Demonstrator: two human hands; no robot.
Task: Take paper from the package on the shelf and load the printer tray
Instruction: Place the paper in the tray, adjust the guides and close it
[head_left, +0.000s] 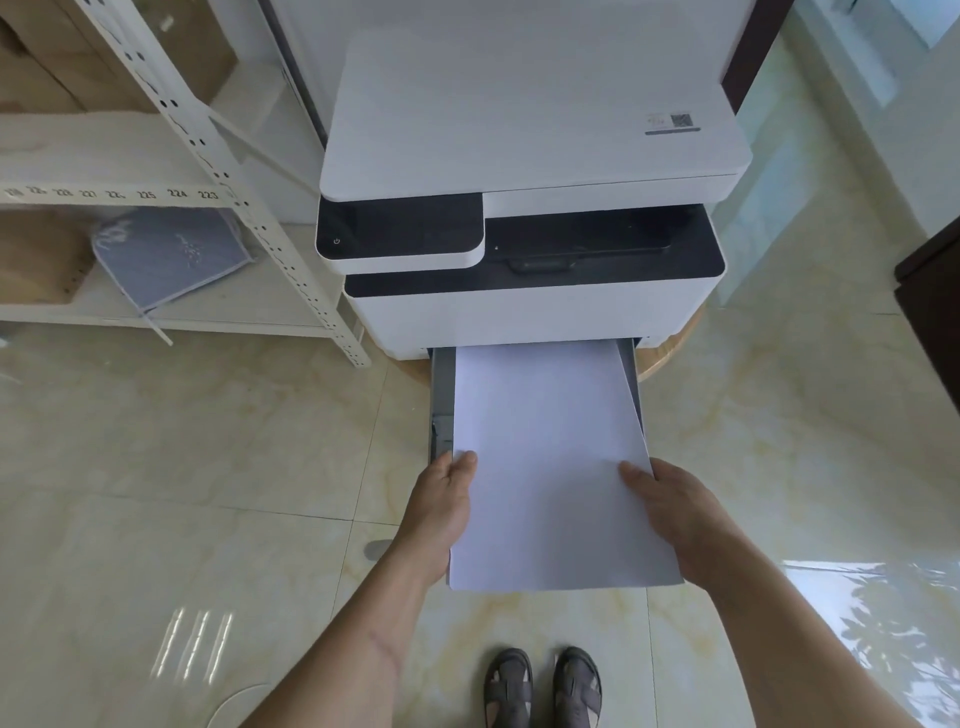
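Nearest, our sandalled feet (543, 686) stand on the glossy tiled floor (156, 467). Above them, our left hand (441, 499) and right hand (670, 509) each grip a side edge of the white paper stack (545, 467), thumbs on top. The stack's far end lies in the pulled-out tray (441, 384), skewed slightly toward the tray's right wall. Beyond sits the white printer (519, 208), a QR-code label (670, 123) at the lid's right corner, its text too small to read. On the left, the shelf (156, 192) edge carries numbers, 223, 224 and 225 among them.
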